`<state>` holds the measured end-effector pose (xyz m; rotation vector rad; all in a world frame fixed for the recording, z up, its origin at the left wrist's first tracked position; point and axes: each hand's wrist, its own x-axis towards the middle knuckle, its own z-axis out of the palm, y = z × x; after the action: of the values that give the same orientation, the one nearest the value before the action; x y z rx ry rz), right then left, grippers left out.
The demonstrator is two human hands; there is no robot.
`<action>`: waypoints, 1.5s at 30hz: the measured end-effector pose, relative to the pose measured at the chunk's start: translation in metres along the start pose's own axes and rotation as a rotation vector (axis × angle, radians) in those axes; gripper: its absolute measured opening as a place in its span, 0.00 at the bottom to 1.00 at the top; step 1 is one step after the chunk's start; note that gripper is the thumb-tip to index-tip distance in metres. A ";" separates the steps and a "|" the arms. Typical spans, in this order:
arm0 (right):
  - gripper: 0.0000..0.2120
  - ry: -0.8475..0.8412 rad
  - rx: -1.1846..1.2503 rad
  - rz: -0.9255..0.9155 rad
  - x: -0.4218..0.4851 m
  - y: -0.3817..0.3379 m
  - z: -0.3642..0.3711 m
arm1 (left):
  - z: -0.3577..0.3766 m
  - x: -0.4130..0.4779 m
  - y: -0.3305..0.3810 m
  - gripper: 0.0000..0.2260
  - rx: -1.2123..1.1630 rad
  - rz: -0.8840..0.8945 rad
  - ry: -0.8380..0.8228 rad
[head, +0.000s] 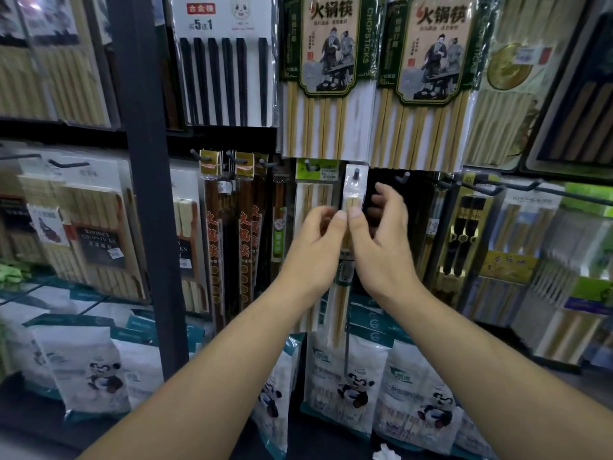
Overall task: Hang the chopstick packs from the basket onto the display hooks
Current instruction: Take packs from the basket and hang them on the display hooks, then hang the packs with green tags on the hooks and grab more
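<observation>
Both hands meet at the centre of the view: the left hand (318,240) and the right hand (381,234) pinch a narrow chopstick pack (351,207) between thumb and fingertips, just under its clear header. The header's hole sits on, or right at, a display hook (357,172) at about twelve o'clock from the thumbs; whether it is fully threaded is hard to tell. Its lower half hangs down between the wrists toward six o'clock. I judge the pack light and stiff along its length, with a slick, floppy plastic top, so gripping near the hole should steer it best. No basket is in view. Neighbouring packs at nine and three o'clock are blurred, their labels mostly unreadable.
</observation>
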<state>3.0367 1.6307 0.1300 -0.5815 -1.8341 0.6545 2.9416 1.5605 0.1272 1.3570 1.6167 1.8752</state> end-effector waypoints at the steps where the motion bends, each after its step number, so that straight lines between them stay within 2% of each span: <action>1: 0.29 -0.057 -0.018 -0.011 -0.002 0.003 0.003 | 0.003 0.002 0.001 0.06 -0.082 -0.028 -0.019; 4: 0.33 -0.181 -0.011 -0.001 -0.005 0.011 0.011 | 0.008 0.007 0.000 0.14 -0.299 -0.121 -0.092; 6: 0.35 -0.226 0.008 0.024 -0.006 0.017 0.017 | 0.013 0.008 -0.002 0.14 -0.335 -0.141 -0.148; 9: 0.34 -0.242 0.086 0.048 -0.004 0.025 0.024 | 0.019 0.012 -0.006 0.24 -0.374 -0.168 -0.153; 12: 0.32 -0.234 0.119 0.063 0.004 0.032 0.028 | 0.023 0.021 -0.006 0.22 -0.396 -0.157 -0.148; 18: 0.36 -0.213 0.142 0.065 0.011 0.044 0.034 | 0.025 0.032 -0.010 0.23 -0.380 -0.176 -0.126; 24: 0.38 -0.289 0.086 0.061 -0.007 0.052 0.030 | 0.018 0.020 -0.023 0.25 -0.328 -0.182 -0.135; 30: 0.35 -0.253 -0.005 0.044 -0.065 0.064 0.000 | -0.012 -0.020 -0.020 0.23 -0.026 -0.074 -0.080; 32: 0.31 -0.247 -0.045 0.031 -0.094 0.069 -0.011 | -0.029 -0.039 -0.030 0.17 0.061 -0.060 -0.058; 34: 0.25 -0.266 -0.084 0.058 -0.130 0.076 -0.019 | -0.040 -0.061 -0.050 0.08 0.078 -0.122 -0.011; 36: 0.15 -0.333 -0.104 0.118 -0.171 0.090 -0.022 | -0.043 -0.090 -0.081 0.08 0.117 -0.203 0.017; 38: 0.04 -0.421 -0.118 0.214 -0.215 0.109 -0.021 | -0.038 -0.130 -0.124 0.09 0.199 -0.358 -0.006; 42: 0.07 -0.690 -0.241 0.429 -0.302 0.159 -0.013 | -0.032 -0.224 -0.213 0.03 0.457 -0.661 -0.085; 45: 0.04 -0.949 -0.332 0.602 -0.363 0.195 -0.006 | -0.036 -0.291 -0.253 0.15 0.668 -0.837 -0.086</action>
<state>3.1777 1.5343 -0.2447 -1.2110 -2.7020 1.1669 2.9754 1.4013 -0.2242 0.6993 2.3641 0.8117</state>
